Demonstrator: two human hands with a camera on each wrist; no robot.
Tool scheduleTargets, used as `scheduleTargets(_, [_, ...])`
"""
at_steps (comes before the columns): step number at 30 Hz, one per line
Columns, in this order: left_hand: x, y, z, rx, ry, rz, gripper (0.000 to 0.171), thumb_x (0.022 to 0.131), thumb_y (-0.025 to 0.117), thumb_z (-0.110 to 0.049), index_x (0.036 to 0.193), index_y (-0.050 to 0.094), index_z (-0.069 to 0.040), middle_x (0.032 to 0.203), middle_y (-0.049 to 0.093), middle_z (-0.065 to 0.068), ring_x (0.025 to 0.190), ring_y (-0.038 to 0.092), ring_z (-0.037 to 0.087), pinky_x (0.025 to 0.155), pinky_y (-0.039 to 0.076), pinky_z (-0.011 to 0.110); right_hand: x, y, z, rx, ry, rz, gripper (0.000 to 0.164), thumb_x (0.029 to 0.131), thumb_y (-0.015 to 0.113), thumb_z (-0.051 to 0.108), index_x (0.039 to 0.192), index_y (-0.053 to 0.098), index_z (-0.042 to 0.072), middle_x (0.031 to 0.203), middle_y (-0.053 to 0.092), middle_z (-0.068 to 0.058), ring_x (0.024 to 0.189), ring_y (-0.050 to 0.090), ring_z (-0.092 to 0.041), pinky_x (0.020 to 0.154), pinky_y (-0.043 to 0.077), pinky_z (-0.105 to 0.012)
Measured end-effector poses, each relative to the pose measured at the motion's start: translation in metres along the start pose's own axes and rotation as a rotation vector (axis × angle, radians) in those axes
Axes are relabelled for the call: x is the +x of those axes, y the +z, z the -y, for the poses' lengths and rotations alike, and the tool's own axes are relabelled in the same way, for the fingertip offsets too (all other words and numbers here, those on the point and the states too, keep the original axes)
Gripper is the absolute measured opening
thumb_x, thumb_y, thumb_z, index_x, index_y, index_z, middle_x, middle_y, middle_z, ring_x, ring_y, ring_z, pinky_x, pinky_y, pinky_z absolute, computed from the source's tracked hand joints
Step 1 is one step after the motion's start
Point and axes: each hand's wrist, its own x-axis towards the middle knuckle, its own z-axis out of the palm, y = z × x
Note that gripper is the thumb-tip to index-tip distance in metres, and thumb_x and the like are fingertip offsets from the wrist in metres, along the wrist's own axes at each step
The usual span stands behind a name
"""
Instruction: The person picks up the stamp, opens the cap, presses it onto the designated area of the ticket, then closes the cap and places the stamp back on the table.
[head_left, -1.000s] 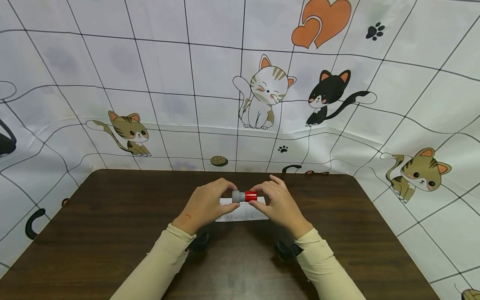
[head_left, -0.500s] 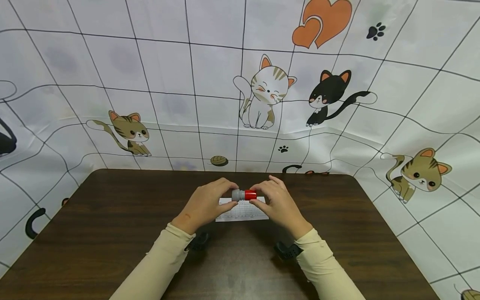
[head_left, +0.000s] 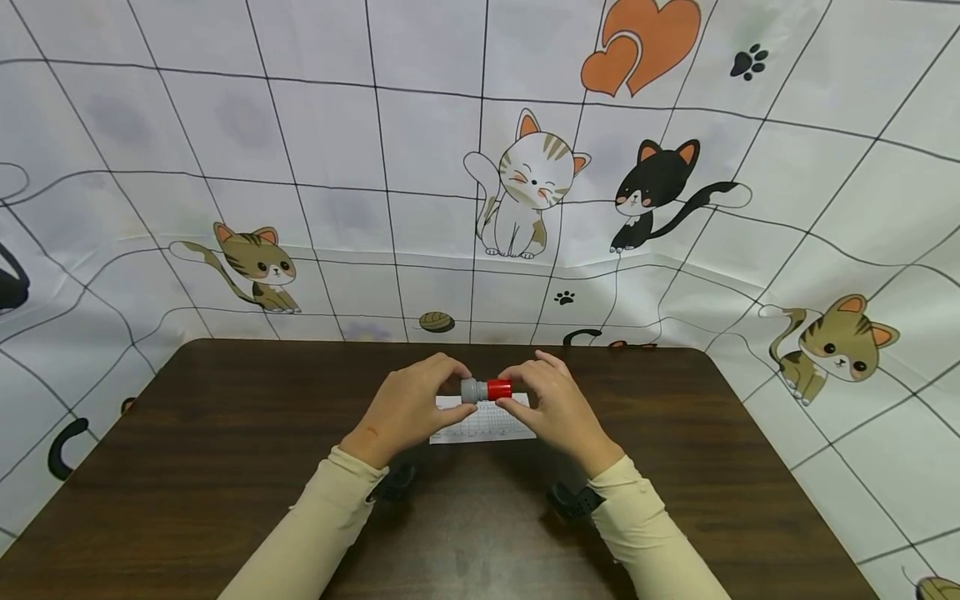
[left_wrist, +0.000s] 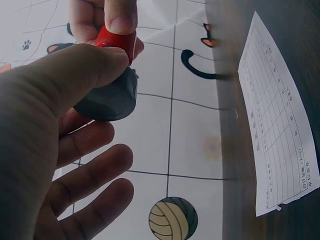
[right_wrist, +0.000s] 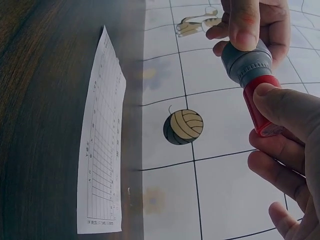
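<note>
Apparently midway, with a two-part cylinder held above the table near the printed sheet, pinched thumb-to-finger at its grey end by the left hand and at its red end by the right hand, joined and not yet set down.

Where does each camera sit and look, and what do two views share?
Head: on the head, facing forward and down at a dark brown wooden table; left fingers, right fingers and beige sleeves show.
Left wrist: on that wrist, facing along left fingers to a grey and red cylinder; right fingers beyond.
Right wrist: on that wrist, facing along right fingers to the cylinder; left fingers beyond.
Both wrist views share the cylinder and white printed paper.
</note>
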Motion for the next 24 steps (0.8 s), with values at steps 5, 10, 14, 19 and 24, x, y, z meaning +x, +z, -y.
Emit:
scheduleTargets(5, [0.0002, -0.0025, -0.0001, -0.014, -0.012, -0.007, 0.038, 0.085, 0.087, -0.031, 0.115, 0.069, -0.015, 0.106, 0.069, -0.005, 0.086, 0.068, 0.008, 0.079, 0.060, 0.028, 0.0033, -0.0033, 0.0033, 0.006, -0.004, -0.011, 0.028, 0.087, 0.086, 0.021, 0.108, 0.073, 0.008, 0.099, 0.075, -0.002, 0.092, 0.070, -0.019, 0.118, 0.034, -0.053])
scheduleTargets(10, [0.0005, -0.0042, 0.0010, -0.023, 0.002, 0.001, 0.038, 0.087, 0.086, -0.028, 0.118, 0.069, -0.015, 0.112, 0.070, -0.003, 0.091, 0.070, 0.012, 0.084, 0.061, 0.032, 0.0040, -0.0043, 0.0050, 0.012, 0.001, -0.012, 0.029, 0.085, 0.087, 0.018, 0.108, 0.074, 0.007, 0.099, 0.076, -0.003, 0.096, 0.070, -0.020, 0.118, 0.036, -0.052])
scheduleTargets(14, [0.0012, -0.0058, 0.0024, -0.027, 0.026, 0.013, 0.037, 0.088, 0.085, -0.026, 0.120, 0.070, -0.015, 0.116, 0.071, -0.002, 0.096, 0.072, 0.018, 0.088, 0.060, 0.035, 0.0032, -0.0026, 0.0040, 0.017, -0.003, -0.007, 0.030, 0.084, 0.088, 0.016, 0.108, 0.074, 0.008, 0.100, 0.076, -0.002, 0.100, 0.070, -0.019, 0.118, 0.036, -0.050])
scheduleTargets(19, [0.0016, -0.0060, 0.0035, -0.025, 0.030, 0.017, 0.036, 0.089, 0.084, -0.027, 0.121, 0.071, -0.017, 0.117, 0.071, -0.003, 0.096, 0.072, 0.019, 0.087, 0.061, 0.035, 0.0021, -0.0016, 0.0029, 0.022, 0.003, -0.005, 0.029, 0.085, 0.087, 0.016, 0.109, 0.073, 0.009, 0.100, 0.076, -0.001, 0.100, 0.070, -0.018, 0.119, 0.036, -0.048])
scheduleTargets(24, [0.0010, -0.0039, 0.0041, -0.015, 0.012, -0.001, 0.035, 0.088, 0.084, -0.031, 0.118, 0.070, -0.018, 0.117, 0.071, -0.004, 0.096, 0.071, 0.016, 0.087, 0.060, 0.035, 0.0028, -0.0028, 0.0039, 0.022, 0.009, -0.014, 0.028, 0.084, 0.088, 0.016, 0.108, 0.074, 0.008, 0.098, 0.076, -0.001, 0.098, 0.070, -0.019, 0.118, 0.037, -0.049])
